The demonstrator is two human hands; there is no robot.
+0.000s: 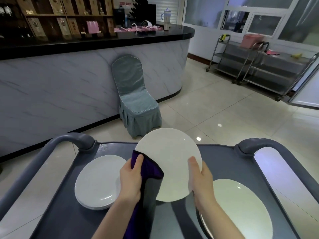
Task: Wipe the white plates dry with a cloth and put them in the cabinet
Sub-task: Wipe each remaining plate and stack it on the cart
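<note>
While white plate (170,163) held tilted above cart (226,163): right hand (201,180) grips its rim, left hand (131,180) pinches purple cloth (150,169) against opposite rim. Plate stack (98,181) on cart left side.

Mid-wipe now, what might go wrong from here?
The raised round white plate is held only at its rim, by the right hand and the purple cloth in the left hand; it might slip onto the left stack of white plates on the grey cart.
</note>
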